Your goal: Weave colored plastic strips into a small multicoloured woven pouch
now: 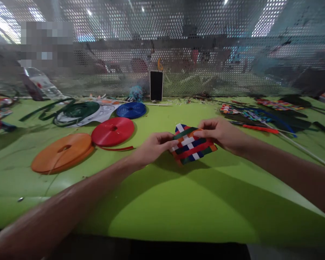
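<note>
A small woven square [191,145] of red, blue, green, white and orange strips sits just above the green table [178,202] at the centre. My left hand [151,147] pinches its left edge with closed fingers. My right hand [222,133] grips its upper right corner, fingers curled over the top.
Coils of strap lie to the left: orange [62,151], red [113,131], blue [131,110] and green [79,110]. A black phone [156,85] stands upright against the perforated metal screen at the back. More woven pieces, dark straps and a red-handled tool [260,128] lie at the right.
</note>
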Motion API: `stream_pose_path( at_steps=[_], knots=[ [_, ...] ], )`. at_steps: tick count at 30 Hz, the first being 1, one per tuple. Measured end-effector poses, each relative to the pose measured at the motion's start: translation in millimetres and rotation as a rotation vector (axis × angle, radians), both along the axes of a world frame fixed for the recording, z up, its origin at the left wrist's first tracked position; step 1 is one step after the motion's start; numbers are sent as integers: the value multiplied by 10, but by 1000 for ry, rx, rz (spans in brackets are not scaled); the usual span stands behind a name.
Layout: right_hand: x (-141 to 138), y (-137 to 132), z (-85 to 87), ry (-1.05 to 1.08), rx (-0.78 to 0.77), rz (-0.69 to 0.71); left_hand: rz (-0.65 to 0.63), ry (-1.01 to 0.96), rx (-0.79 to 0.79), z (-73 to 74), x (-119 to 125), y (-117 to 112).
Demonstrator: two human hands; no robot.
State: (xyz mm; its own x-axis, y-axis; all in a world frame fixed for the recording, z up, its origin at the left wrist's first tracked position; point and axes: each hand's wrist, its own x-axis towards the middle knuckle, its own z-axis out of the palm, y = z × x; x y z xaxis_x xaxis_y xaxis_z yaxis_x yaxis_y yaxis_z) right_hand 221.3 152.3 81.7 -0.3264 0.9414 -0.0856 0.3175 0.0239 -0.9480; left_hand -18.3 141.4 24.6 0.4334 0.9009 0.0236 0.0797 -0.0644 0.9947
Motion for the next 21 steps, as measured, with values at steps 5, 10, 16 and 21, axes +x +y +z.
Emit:
stream_pose_path(
  at_steps=[5,10,16,21],
  knots=[
    [83,-105,-115,30,-129,13,-42,96,28,-12,3,-40],
    [199,-104,-160,-91,-49,139,-60,206,95,21,-12,-46],
    [147,-193,-324,-69,12,-124,45,231,82,-14,36,-85],
    [52,-320,-346,-37,78,-194,222,192,64,19,118,-179]
  ],
)
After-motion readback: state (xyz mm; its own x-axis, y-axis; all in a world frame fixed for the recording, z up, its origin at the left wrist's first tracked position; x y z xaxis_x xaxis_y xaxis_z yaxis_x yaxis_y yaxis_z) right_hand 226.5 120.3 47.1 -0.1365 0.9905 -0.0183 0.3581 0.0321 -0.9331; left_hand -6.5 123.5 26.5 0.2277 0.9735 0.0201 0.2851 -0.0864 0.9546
